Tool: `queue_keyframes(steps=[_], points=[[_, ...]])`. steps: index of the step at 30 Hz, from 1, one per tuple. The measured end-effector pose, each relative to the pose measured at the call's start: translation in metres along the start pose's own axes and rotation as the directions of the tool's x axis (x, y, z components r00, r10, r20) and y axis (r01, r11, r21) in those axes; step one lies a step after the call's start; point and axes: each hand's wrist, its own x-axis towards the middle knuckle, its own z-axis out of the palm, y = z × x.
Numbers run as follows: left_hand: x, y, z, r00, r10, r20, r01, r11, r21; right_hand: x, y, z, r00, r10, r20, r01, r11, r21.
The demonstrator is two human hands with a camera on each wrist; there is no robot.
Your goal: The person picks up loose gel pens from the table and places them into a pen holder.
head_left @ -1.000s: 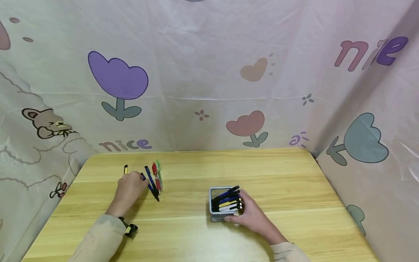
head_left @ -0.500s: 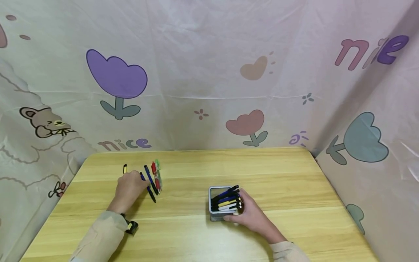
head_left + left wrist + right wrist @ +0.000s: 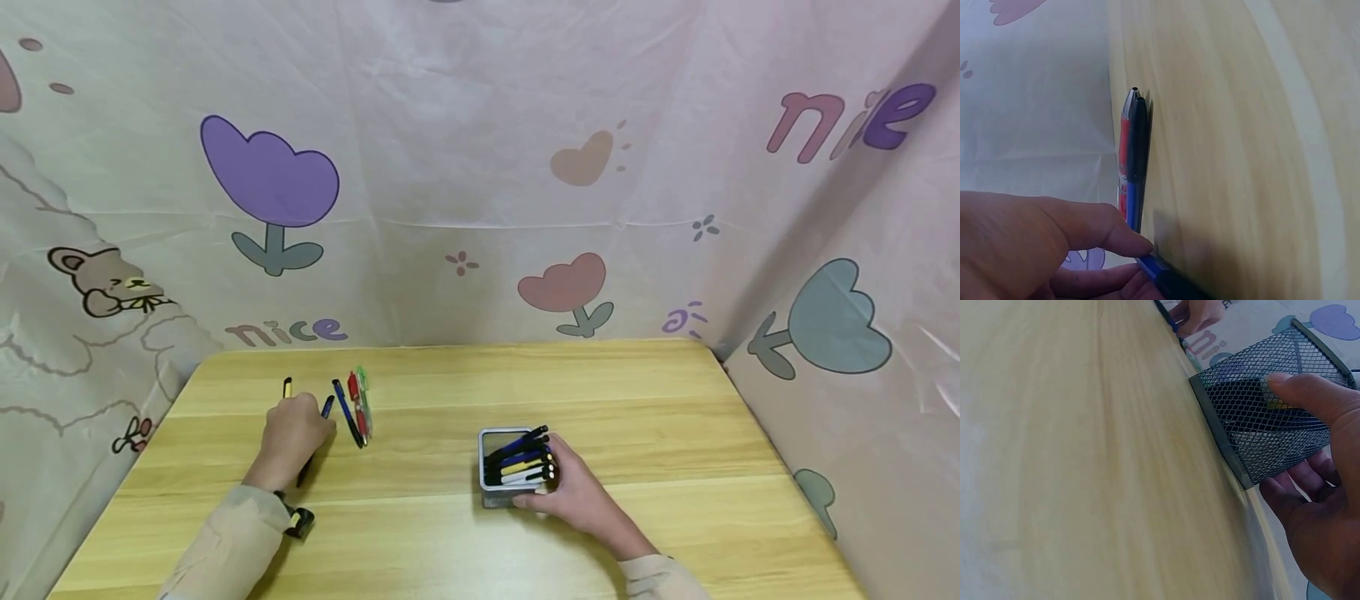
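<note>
My left hand pinches a blue pen with black ends between thumb and fingers. In the head view this pen slants, its top to the upper right and its lower end partly behind the hand. Just right of it lie a second blue pen, a red pen and a green pen, side by side on the table. A yellow pen shows beyond my left knuckles. My right hand grips a square mesh pen holder, thumb on one side, fingers around the other. Several pens lean inside it toward that hand.
The wooden table runs back to a patterned cloth, with more cloth at both sides. A black strap with a small dark device sits at my left wrist.
The blue pen in my left hand has swung round: its lower end pointed down to the right and now points down to the left. My right hand and the pen holder stay put.
</note>
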Motion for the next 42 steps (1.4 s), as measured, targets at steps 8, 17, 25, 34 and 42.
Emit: queue_keyframes(steps=[8,17,25,34,42], points=[[-0.002,-0.002,-0.003,0.999,-0.023,0.042,0.024,1.000,-0.011,0.001,0.001,0.000,1.000,-0.002,0.007,0.002,1.000,0.007],[-0.004,0.002,-0.010,1.000,0.018,0.016,-0.018,1.000,-0.008,0.000,0.002,0.000,1.000,-0.009,-0.002,0.009,1.000,0.003],[-0.006,0.010,-0.011,0.991,0.097,-0.096,-0.102,0.994,-0.045,0.000,0.003,0.001,1.000,-0.004,-0.012,0.004,1.000,-0.012],[-0.011,0.038,-0.012,0.928,0.233,-0.290,-0.259,0.964,-0.055,0.001,0.004,0.002,1.000,-0.008,-0.005,0.008,1.000,-0.001],[-0.019,0.066,-0.015,0.889,0.319,-0.330,-0.357,0.932,-0.062,0.000,0.003,0.001,1.000,-0.001,-0.002,0.001,1.000,0.003]])
